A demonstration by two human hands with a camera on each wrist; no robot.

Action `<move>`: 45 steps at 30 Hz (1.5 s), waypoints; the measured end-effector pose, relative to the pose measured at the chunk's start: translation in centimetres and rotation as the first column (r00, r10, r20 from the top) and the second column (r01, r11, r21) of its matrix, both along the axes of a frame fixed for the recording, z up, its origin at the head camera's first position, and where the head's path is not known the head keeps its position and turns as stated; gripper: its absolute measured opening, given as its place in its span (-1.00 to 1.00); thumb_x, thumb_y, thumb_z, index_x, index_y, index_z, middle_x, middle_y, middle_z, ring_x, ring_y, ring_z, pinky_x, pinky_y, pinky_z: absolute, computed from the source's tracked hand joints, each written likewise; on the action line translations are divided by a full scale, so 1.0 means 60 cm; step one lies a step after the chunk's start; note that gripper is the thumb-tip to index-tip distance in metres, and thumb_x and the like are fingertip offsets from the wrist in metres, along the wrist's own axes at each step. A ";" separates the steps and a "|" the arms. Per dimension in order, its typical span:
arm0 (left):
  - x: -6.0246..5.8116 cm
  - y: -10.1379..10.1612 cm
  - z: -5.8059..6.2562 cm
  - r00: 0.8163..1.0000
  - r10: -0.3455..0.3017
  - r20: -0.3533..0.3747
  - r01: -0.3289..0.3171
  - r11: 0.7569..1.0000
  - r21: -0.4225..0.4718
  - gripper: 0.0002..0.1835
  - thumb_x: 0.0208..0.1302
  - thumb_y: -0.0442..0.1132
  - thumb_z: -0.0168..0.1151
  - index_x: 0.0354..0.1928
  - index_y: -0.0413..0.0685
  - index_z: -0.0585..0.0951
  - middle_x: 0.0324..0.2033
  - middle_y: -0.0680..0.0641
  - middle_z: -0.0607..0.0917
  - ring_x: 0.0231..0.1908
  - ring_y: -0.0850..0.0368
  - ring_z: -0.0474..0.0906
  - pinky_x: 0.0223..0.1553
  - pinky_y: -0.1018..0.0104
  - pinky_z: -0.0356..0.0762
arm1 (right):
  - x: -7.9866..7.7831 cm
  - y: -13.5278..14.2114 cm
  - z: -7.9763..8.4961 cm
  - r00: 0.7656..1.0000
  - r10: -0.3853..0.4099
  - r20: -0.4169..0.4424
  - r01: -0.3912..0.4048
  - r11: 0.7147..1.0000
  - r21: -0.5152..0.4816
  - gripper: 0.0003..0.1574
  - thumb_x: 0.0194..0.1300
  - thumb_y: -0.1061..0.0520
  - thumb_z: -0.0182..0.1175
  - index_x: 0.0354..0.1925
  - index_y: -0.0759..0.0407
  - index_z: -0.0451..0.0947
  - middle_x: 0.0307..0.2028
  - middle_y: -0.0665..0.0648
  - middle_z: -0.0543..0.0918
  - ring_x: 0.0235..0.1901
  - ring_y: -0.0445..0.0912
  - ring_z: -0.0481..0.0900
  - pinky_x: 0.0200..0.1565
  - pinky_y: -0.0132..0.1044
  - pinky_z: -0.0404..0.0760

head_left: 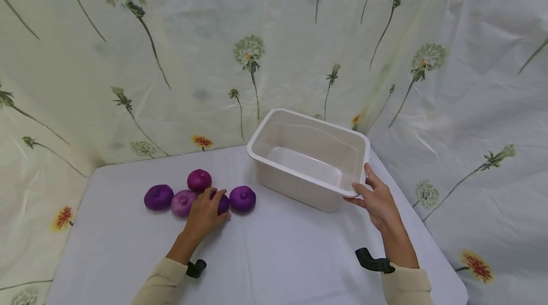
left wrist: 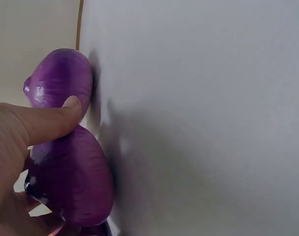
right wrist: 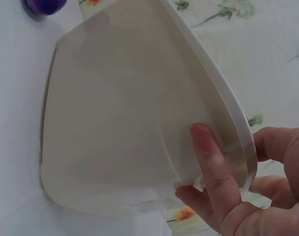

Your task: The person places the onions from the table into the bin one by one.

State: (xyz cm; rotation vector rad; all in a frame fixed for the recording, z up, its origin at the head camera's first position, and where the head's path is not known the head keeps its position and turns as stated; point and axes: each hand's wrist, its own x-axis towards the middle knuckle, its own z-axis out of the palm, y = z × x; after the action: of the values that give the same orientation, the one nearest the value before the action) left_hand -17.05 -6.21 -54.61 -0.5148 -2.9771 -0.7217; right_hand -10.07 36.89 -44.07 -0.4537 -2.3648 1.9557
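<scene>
My left hand [head_left: 204, 214] curls over a purple onion [head_left: 223, 204] on the table. In the left wrist view, its thumb lies across the top of that onion [left wrist: 73, 177], beside a second purple onion [head_left: 242, 199]. Some of the fingers are hidden behind the held onion. To the left sit a dark purple onion [head_left: 159, 197], a paler one [head_left: 183, 203] and a magenta one [head_left: 199, 181]. With my right hand [head_left: 378, 202] I grip the rim of a white plastic bin [head_left: 295, 192] at its near right corner, fingers and thumb on either side of the wall. Nothing lies inside the bin.
A white cloth covers the table [head_left: 274, 257]. Behind and at the sides hangs a curtain [head_left: 192, 57] printed with dandelions. The bin stands near the table's back right edge, close to the curtain. A black strap mount sits on each wrist.
</scene>
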 end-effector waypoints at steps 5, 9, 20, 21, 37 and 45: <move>0.003 0.000 -0.012 1.000 0.014 0.019 -0.015 0.999 0.041 -0.19 0.03 -0.04 0.57 0.34 0.00 0.46 0.25 -0.18 0.48 0.27 -0.25 0.42 0.21 -0.29 0.44 | -0.001 0.001 0.000 1.000 -0.001 0.002 0.001 1.000 0.003 -0.01 0.51 0.19 0.05 0.59 -0.17 -0.31 0.45 0.44 0.07 -0.13 -0.33 0.60 -0.06 -0.08 0.71; 0.008 0.001 -0.019 0.998 0.044 0.055 -0.048 0.996 0.077 -0.18 0.03 -0.04 0.58 0.35 0.00 0.45 0.29 -0.14 0.46 0.29 -0.23 0.39 0.25 -0.16 0.47 | -0.001 0.001 0.000 1.000 0.002 -0.008 -0.002 1.000 0.013 -0.02 0.51 0.18 0.05 0.59 -0.16 -0.31 0.42 0.44 0.08 -0.13 -0.33 0.60 -0.05 -0.04 0.70; 0.032 -0.014 0.005 0.971 0.158 0.180 -0.211 0.921 0.328 -0.02 -0.01 -0.03 0.59 0.40 -0.10 0.26 0.33 -0.22 0.44 0.33 -0.23 0.36 0.32 -0.24 0.36 | -0.001 0.002 -0.003 1.000 0.014 -0.004 -0.014 1.000 0.006 -0.02 0.51 0.16 0.07 0.59 -0.20 -0.31 0.44 0.44 0.08 -0.13 -0.34 0.61 -0.08 -0.11 0.72; 0.032 -0.015 0.013 0.970 0.161 0.183 -0.218 0.910 0.354 -0.03 -0.01 -0.03 0.60 0.39 -0.10 0.26 0.32 -0.23 0.44 0.33 -0.23 0.36 0.31 -0.25 0.36 | -0.001 0.003 -0.002 1.000 0.014 -0.006 -0.014 1.000 0.008 -0.01 0.51 0.14 0.07 0.59 -0.19 -0.30 0.44 0.44 0.08 -0.12 -0.33 0.61 -0.08 -0.12 0.73; -0.028 0.058 0.186 0.999 -0.001 0.032 -0.013 0.900 0.436 -0.14 0.02 0.01 0.57 0.35 0.11 0.36 0.33 -0.18 0.32 0.25 -0.19 0.39 0.17 -0.25 0.51 | 0.006 0.012 -0.003 1.000 -0.026 -0.004 0.026 1.000 -0.016 -0.01 0.50 0.16 0.07 0.59 -0.21 -0.30 0.39 0.44 0.12 -0.10 -0.27 0.60 -0.01 -0.01 0.69; -0.096 0.135 0.251 0.991 -0.131 0.004 0.115 0.882 0.458 -0.13 0.06 0.01 0.54 0.40 0.10 0.34 0.33 -0.21 0.31 0.21 -0.25 0.47 0.15 -0.19 0.56 | 0.001 0.007 -0.013 1.000 -0.024 0.003 0.024 0.999 -0.021 -0.02 0.50 0.20 0.06 0.60 -0.17 -0.28 0.37 0.45 0.17 -0.04 -0.12 0.63 -0.06 -0.07 0.72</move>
State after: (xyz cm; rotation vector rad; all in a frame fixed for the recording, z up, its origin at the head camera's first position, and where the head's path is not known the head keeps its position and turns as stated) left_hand -22.83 1.86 -39.55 -0.6595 -2.6749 -1.4053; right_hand -9.99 37.30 -44.85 -0.4838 -2.3310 1.9724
